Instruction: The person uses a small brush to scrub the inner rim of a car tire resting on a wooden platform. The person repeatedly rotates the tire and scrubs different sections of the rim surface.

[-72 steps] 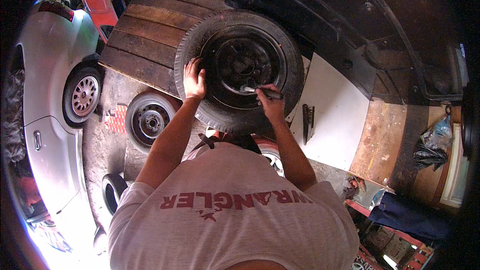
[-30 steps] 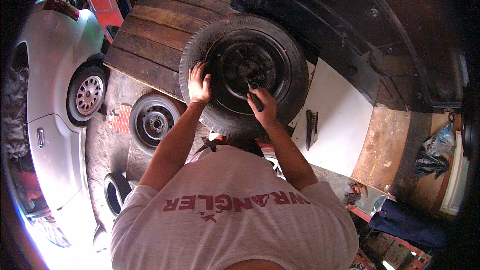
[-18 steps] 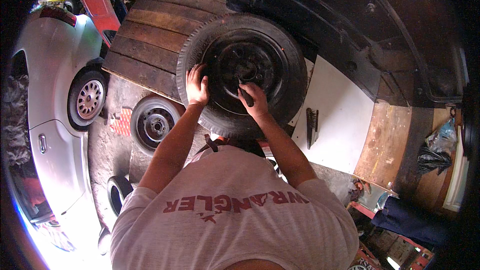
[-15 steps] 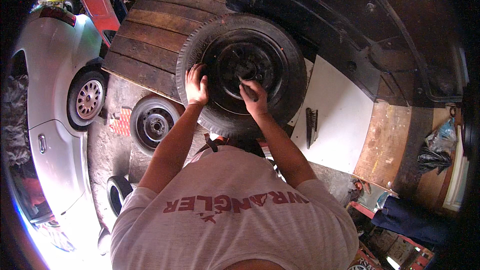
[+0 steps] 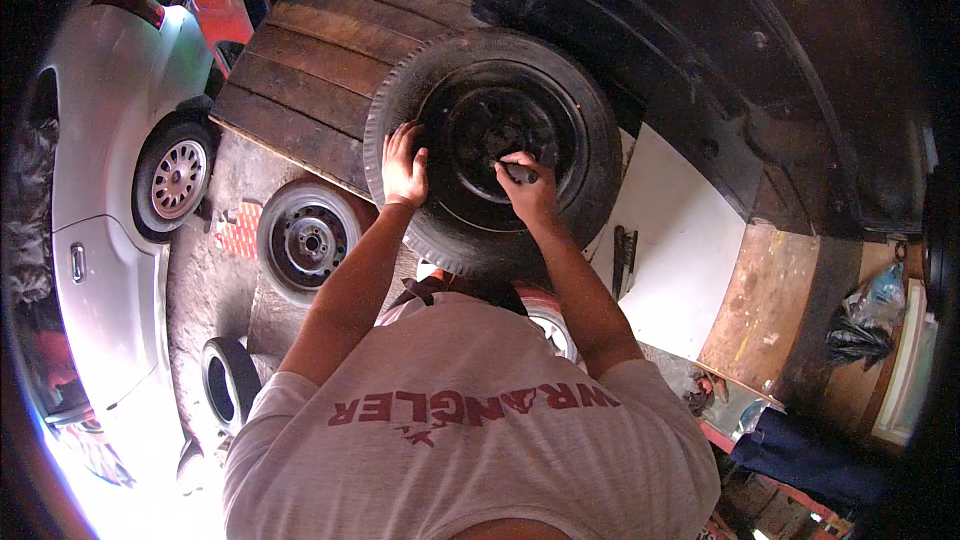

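Observation:
A large wheel with a black rim [image 5: 478, 205] and tyre [image 5: 395, 95] lies flat in front of me on a wooden plank bench. My left hand [image 5: 404, 168] rests on the tyre's left side, fingers stretched out toward the rim edge. Over the lower right part of the rim, my right hand [image 5: 530, 192] is closed around a short dark-handled tool [image 5: 520, 173]. Its working end is too dark to make out against the black metal. Right of the tyre, a black brush [image 5: 624, 258] lies on a white panel.
The plank bench [image 5: 310, 70] extends to the upper left. A second wheel [image 5: 310, 240] and a loose tyre [image 5: 230, 382] are at lower left, beside a silver car [image 5: 110, 170]. A dark moulded panel [image 5: 650, 30] fills the upper right. The white panel [image 5: 680, 240] borders plywood.
My right hand has shifted slightly on the rim and turned the tool's handle. My left hand keeps its place on the tyre. The whole view has shifted a little.

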`<state>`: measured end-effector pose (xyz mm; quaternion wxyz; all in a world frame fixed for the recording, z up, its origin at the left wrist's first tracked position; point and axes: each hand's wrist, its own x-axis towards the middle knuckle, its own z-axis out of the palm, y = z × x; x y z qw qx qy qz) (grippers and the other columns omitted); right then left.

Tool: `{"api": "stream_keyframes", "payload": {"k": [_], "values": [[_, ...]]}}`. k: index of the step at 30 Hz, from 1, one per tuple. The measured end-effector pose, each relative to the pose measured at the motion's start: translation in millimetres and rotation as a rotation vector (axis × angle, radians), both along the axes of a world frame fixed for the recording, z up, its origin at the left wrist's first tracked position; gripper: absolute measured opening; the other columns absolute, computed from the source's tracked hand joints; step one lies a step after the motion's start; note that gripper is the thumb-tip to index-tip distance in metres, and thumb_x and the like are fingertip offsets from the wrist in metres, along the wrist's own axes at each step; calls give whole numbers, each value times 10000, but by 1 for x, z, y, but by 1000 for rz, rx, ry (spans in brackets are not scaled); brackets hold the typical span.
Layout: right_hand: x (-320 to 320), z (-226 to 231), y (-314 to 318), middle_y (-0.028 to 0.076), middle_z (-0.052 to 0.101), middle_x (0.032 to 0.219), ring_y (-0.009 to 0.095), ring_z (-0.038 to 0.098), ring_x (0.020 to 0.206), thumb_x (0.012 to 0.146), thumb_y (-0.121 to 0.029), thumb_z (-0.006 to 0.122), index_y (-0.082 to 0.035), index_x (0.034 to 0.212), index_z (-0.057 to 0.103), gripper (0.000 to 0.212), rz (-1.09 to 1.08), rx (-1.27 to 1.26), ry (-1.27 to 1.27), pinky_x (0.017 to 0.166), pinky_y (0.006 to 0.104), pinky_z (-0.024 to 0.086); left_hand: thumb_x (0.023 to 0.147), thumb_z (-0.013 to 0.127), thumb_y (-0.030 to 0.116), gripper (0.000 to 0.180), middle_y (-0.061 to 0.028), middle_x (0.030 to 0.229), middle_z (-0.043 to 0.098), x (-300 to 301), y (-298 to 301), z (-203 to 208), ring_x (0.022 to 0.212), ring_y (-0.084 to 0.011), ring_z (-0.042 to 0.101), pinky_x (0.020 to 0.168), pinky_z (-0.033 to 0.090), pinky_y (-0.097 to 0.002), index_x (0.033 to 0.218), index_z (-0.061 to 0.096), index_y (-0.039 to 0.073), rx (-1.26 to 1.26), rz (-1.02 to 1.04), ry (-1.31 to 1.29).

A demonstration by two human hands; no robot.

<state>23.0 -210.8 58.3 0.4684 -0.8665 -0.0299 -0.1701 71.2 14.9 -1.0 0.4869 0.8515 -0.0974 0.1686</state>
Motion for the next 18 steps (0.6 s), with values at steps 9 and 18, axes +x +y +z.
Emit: {"api": "stream_keyframes", "payload": {"k": [9,18], "values": [[85,26,20,239,645,747,412,657,751,748,-307,731,6,850,651,338,49,-437,367,657,464,505,930,419,423,522,-166,1350,515,-2,1,0,1317,-360,409,1144,211,-486,1284,534,56,10,4,17],[140,24,34,234,668,857,397,660,852,748,-318,738,4,919,658,373,0,-431,416,747,469,519,928,419,413,521,-171,1346,517,-1,2,1,1309,-363,418,1142,214,-491,1278,535,45,4,2,18]]}}
